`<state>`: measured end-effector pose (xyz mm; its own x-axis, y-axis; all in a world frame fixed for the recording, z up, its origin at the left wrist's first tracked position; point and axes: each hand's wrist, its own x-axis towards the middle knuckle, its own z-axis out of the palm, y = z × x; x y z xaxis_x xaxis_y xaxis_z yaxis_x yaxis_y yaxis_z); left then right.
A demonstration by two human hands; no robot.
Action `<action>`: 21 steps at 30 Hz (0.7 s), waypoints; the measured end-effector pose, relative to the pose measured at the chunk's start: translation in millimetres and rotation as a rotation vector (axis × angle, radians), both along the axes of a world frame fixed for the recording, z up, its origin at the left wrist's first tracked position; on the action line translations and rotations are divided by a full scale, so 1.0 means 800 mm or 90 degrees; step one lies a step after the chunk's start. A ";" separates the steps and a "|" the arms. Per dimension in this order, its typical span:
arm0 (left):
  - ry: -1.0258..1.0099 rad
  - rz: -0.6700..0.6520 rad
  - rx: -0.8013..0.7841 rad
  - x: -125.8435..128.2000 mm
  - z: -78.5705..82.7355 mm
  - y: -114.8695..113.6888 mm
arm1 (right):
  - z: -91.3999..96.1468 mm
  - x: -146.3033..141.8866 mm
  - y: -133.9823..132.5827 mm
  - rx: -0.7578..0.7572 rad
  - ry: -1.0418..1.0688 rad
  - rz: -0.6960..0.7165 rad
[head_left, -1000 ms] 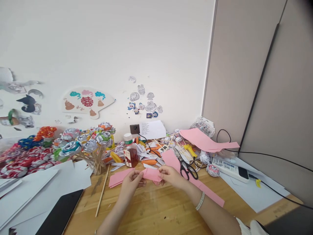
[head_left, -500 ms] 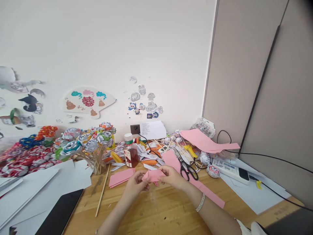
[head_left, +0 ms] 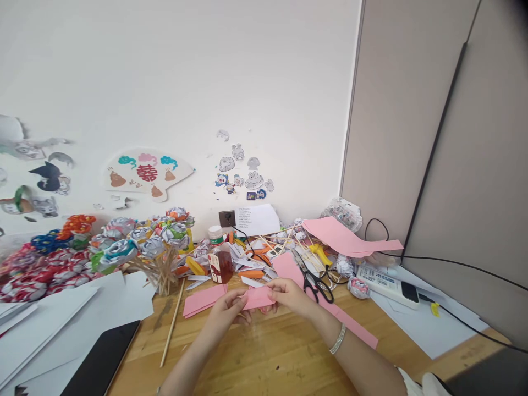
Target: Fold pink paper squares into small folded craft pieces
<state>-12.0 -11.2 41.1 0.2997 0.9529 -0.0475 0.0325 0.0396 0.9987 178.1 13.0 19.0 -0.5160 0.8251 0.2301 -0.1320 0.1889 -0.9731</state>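
Both my hands pinch a small folded piece of pink paper (head_left: 259,297) just above the wooden table (head_left: 264,352). My left hand (head_left: 227,311) grips its left end with fingers closed. My right hand (head_left: 291,297), with a silver bracelet on the wrist, grips its right end. A longer pink paper strip (head_left: 203,300) lies flat to the left of my hands. Another pink strip (head_left: 355,328) runs under my right forearm. Black-handled scissors (head_left: 315,279) lie just beyond my right hand.
A bunch of paper roses on wooden sticks (head_left: 152,245) stands at the left, a small amber bottle (head_left: 220,263) behind my hands. White sheets (head_left: 61,313), a dark tablet (head_left: 101,360) and a loose stick (head_left: 172,324) lie left. Pink sheets (head_left: 346,236), a white device (head_left: 390,283) and cables sit right.
My hands stay at the same spot and keep working the pink piece; its folded shape between the fingers has shifted slightly and now lies flatter.
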 end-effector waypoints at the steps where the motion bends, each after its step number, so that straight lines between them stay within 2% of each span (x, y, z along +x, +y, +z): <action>1: -0.006 0.002 0.004 0.000 0.000 0.000 | -0.001 0.000 0.001 -0.003 0.009 -0.006; 7: -0.051 0.004 0.042 -0.002 0.002 -0.005 | -0.011 -0.003 0.005 0.012 0.071 -0.027; 11: -0.067 0.009 0.025 -0.001 0.006 -0.005 | -0.014 -0.004 0.006 0.029 0.086 -0.036; 17: -0.101 -0.005 0.006 -0.001 0.008 -0.007 | -0.007 -0.004 0.000 0.061 0.064 -0.028; 21: -0.103 -0.007 0.005 0.001 0.008 -0.011 | -0.004 -0.003 -0.005 0.117 0.012 -0.073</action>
<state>-11.5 -20.1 47.6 0.3126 0.9498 0.0091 -0.1288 0.0329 0.9911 175.7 8.7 15.8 -0.4162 0.8214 0.3900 -0.1169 0.3770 -0.9188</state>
